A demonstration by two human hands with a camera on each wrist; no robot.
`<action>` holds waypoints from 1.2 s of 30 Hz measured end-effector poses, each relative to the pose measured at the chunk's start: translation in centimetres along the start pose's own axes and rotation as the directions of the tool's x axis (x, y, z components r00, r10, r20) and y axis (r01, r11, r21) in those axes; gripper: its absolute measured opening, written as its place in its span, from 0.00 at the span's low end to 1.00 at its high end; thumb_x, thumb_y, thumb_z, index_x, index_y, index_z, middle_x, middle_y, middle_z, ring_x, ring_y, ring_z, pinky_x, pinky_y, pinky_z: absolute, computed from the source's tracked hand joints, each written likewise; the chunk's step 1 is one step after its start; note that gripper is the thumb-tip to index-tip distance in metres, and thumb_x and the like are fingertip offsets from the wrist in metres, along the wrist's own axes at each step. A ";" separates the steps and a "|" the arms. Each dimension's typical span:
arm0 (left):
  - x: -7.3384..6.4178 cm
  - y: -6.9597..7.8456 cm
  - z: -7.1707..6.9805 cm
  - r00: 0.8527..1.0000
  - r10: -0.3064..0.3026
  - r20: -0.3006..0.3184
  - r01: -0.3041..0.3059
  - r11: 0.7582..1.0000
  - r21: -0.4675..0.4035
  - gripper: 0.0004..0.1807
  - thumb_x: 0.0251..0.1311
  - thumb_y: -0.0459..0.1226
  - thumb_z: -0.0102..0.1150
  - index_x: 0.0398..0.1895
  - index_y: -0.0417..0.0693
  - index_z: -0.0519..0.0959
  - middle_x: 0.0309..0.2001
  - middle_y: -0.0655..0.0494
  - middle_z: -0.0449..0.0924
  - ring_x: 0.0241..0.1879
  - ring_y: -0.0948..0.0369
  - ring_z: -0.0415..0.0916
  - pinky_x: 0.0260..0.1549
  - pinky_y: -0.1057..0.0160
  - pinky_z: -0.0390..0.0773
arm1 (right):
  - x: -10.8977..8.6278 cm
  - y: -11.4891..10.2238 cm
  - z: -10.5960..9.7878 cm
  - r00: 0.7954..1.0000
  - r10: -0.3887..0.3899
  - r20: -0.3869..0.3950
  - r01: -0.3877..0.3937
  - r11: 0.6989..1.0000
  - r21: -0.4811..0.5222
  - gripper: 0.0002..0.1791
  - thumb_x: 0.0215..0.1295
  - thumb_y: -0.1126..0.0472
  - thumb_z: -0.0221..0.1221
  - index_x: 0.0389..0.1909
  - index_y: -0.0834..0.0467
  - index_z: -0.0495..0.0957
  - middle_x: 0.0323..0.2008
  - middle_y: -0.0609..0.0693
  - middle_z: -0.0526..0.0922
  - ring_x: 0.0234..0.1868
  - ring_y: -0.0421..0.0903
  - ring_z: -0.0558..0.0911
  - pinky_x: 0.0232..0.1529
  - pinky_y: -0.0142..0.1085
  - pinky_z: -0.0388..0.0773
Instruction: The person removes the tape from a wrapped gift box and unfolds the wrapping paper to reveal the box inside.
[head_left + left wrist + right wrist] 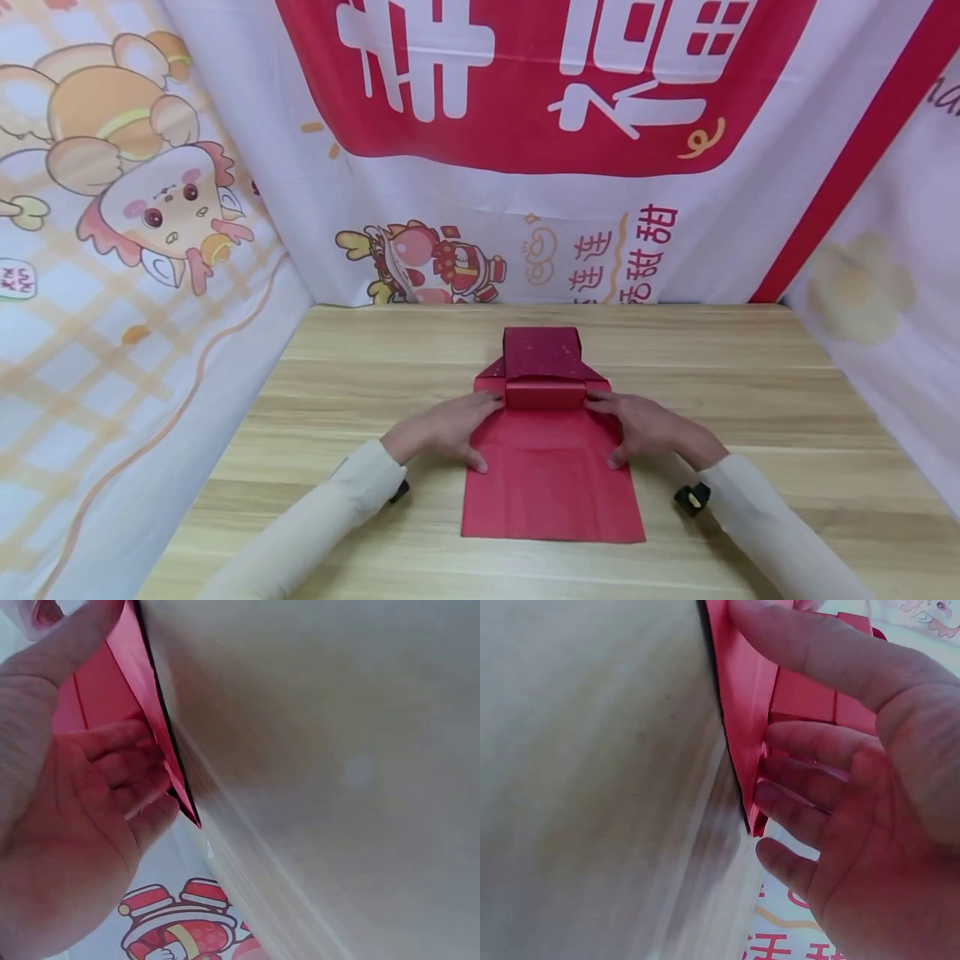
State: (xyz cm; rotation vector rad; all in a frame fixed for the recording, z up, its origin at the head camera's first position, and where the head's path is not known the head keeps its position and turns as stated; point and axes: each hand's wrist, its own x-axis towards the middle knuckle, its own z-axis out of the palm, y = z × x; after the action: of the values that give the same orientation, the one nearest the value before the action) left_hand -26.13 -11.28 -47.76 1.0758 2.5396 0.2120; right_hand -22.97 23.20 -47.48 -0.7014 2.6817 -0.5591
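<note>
A sheet of red wrapping paper [553, 500] lies flat on the table, its near half spread toward me. On its far part sits a small red box [545, 395], partly covered by a darker red flap [542, 348] with slanting folds at both sides. My left hand [453, 427] touches the paper's left side, fingertips at the box's left end and thumb nearer me. Mirroring it, my right hand [643, 427] rests at the right side, fingertips by the box's right end. Both wrist views show extended, slightly bent fingers along the paper's edge [739, 682].
The wood-grain table [360, 367] reaches back to a hanging printed cloth [525, 192]. More cloth flanks it, with a cartoon print [172, 208] on the left. A dark device [692, 498] sits at the right wrist.
</note>
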 end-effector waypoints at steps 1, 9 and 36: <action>0.3 0.0 -0.2 1.000 0.011 0.002 -0.011 1.000 0.002 0.58 0.45 0.59 0.73 0.76 0.46 0.56 0.77 0.50 0.54 0.77 0.53 0.49 0.76 0.55 0.58 | 0.2 0.0 -0.1 1.000 0.001 0.003 -0.001 1.000 0.010 0.51 0.43 0.52 0.78 0.70 0.55 0.67 0.70 0.53 0.68 0.65 0.54 0.71 0.61 0.50 0.79; 2.1 -0.7 -0.8 0.999 0.024 0.044 -0.024 1.000 -0.014 0.70 0.32 0.64 0.77 0.75 0.43 0.50 0.75 0.49 0.51 0.76 0.54 0.48 0.77 0.58 0.56 | 1.5 0.5 -0.3 0.999 -0.011 0.049 0.004 0.992 0.130 0.59 0.39 0.50 0.80 0.73 0.54 0.58 0.74 0.52 0.60 0.72 0.54 0.61 0.70 0.55 0.68; 4.5 -1.5 -2.6 0.990 -0.135 0.033 0.123 0.961 0.247 0.68 0.36 0.76 0.63 0.77 0.46 0.53 0.77 0.45 0.51 0.77 0.48 0.48 0.77 0.51 0.53 | 3.7 1.4 -1.9 0.994 0.070 0.084 -0.062 0.993 -0.096 0.70 0.36 0.37 0.77 0.77 0.59 0.49 0.77 0.62 0.45 0.75 0.66 0.48 0.71 0.70 0.51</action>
State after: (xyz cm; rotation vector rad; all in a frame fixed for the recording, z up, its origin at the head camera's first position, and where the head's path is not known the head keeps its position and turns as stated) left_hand -31.04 -9.06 -47.04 0.9811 2.6283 -0.1655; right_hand -27.29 22.91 -47.19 -0.6438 2.6526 -0.3797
